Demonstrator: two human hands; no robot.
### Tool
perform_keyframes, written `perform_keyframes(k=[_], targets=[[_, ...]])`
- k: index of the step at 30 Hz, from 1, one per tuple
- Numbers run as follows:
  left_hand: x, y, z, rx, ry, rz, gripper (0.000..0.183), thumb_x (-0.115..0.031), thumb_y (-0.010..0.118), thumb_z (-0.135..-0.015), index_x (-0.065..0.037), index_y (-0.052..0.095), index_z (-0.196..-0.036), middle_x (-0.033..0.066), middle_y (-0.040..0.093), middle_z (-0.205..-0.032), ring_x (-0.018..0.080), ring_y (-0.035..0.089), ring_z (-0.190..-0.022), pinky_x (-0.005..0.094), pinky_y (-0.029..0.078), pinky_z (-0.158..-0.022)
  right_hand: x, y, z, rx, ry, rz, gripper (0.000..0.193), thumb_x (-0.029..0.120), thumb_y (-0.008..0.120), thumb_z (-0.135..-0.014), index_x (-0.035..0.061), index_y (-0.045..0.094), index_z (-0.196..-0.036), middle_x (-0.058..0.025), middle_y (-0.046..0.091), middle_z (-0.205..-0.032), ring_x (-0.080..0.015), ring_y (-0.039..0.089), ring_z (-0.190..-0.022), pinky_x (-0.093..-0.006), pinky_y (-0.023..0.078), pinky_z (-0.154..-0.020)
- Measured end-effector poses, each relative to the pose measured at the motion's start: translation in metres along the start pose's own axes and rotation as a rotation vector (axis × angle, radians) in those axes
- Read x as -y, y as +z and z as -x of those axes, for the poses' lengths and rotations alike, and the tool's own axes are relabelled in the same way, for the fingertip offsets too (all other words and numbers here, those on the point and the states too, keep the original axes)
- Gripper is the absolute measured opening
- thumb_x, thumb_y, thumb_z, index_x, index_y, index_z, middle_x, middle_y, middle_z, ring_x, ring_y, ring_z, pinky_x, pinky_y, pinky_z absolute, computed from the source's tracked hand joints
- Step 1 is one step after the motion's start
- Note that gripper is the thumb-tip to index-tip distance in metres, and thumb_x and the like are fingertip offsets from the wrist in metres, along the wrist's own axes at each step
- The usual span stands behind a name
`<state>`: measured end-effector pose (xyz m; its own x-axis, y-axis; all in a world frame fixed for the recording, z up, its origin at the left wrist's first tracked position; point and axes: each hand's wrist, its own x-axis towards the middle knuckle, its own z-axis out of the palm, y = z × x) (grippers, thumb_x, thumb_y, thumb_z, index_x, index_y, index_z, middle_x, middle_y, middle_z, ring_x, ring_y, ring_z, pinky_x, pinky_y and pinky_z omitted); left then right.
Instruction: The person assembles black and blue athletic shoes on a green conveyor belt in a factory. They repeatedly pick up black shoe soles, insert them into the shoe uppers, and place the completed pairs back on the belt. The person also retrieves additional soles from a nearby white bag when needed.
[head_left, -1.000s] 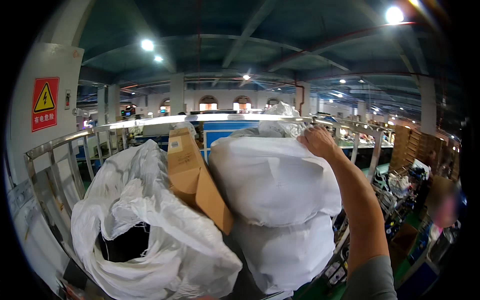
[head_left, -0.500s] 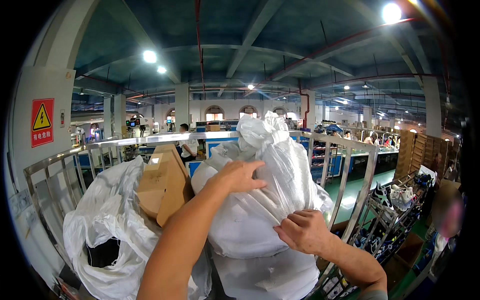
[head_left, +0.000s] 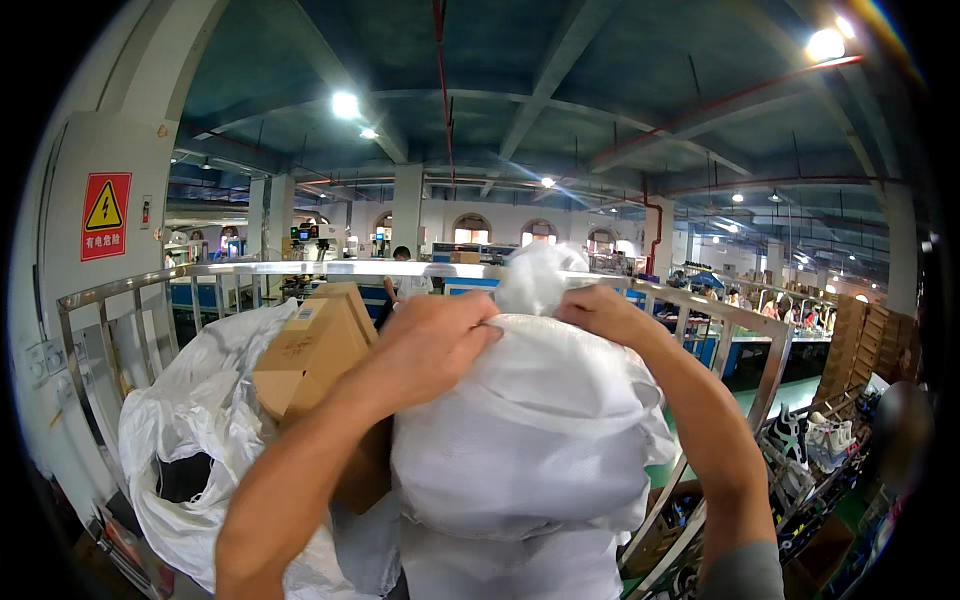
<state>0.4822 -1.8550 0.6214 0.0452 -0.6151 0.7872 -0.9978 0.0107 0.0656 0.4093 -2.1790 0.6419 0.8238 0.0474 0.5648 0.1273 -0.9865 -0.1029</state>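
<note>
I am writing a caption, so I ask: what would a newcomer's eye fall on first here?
It is probably the bulging white sack in the middle, with the left hand and right hand at its top. Left of it are a brown box and an open sack, and at the upper left a red warning sign stands out.

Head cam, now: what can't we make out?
Head view:
Upper white bag: contents, hidden by its opaque cloth.
Lower white bag: base, cut off by the bottom edge.
Left hand, right hand: palms, hidden by the backs of the hands.
Open white bag: inside, too dark.
</note>
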Motion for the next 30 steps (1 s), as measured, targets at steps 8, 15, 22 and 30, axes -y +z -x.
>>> perform_keyframes(k=[8,15,22,30], targets=[[-0.101,-0.063,0.022,0.667,0.147,0.456,0.026,-0.02,0.064,-0.093,-0.006,0.069,-0.114,0.0074,0.068,-0.088,0.0279,0.068,-0.075,0.0405,0.051,-0.066,0.139,-0.031,0.277,-0.259,-0.28,-0.182,0.013,0.021,0.078,-0.082,0.0111,0.08,-0.091,-0.0073,0.076,-0.101,-0.0297,0.071,-0.104,-0.0391,0.051,-0.099],[-0.029,0.098,-0.083,0.303,0.266,0.16,0.038,-0.038,0.057,-0.102,-0.008,0.068,-0.124,0.0129,0.071,-0.105,0.0339,0.067,-0.097,0.0434,0.052,-0.088,0.162,0.025,0.308,0.092,0.112,-0.284,0.03,0.017,0.075,-0.078,0.0088,0.074,-0.107,-0.0161,0.071,-0.11,-0.0371,0.066,-0.109,-0.044,0.048,-0.104],[-0.025,0.053,-0.058,0.08,0.355,0.307,0.018,-0.014,0.072,-0.093,-0.002,0.072,-0.106,0.0116,0.068,-0.117,0.0288,0.063,-0.115,0.0371,0.05,-0.096,0.085,-0.074,0.238,-0.896,0.05,-1.025,0.043,0.039,0.065,-0.096,0.0031,0.058,-0.119,-0.0144,0.066,-0.117,-0.0279,0.061,-0.123,-0.0423,0.047,-0.108],[-0.038,-0.057,-0.014,-0.324,0.102,0.471,0.022,-0.022,0.066,-0.099,0.0,0.067,-0.092,-0.0005,0.061,-0.073,0.0098,0.05,-0.063,0.0302,0.042,-0.058,0.1,-0.042,0.155,-0.184,0.066,-0.782,0.056,0.03,0.063,-0.098,0.0065,0.05,-0.147,-0.0132,0.061,-0.135,-0.0223,0.057,-0.127,-0.0373,0.047,-0.105]])
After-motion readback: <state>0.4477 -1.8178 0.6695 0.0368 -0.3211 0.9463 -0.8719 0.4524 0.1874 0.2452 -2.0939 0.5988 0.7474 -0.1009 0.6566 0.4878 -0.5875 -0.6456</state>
